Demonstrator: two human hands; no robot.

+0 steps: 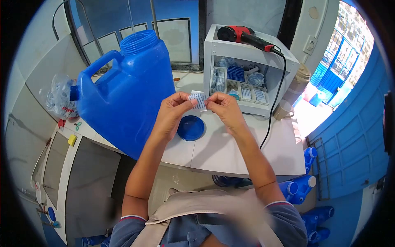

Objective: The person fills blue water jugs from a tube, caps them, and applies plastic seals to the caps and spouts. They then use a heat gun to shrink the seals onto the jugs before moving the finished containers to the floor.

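Observation:
Above the counter, my left hand pinches a small white label printed with dark lines of text. My right hand is closed too, thumb and finger pressed together at the label's right edge. Just below the label, a round blue lid lies flat on the counter. To the left of my hands is a large blue water jug, its wide mouth uncovered. A thin stream of water drops toward that mouth from above.
On the white counter stands a white shelf unit holding small baskets. A red and black corded power tool rests on top; its cord hangs down rightward. A mug sits beside the unit. More blue jugs stand on the floor at right.

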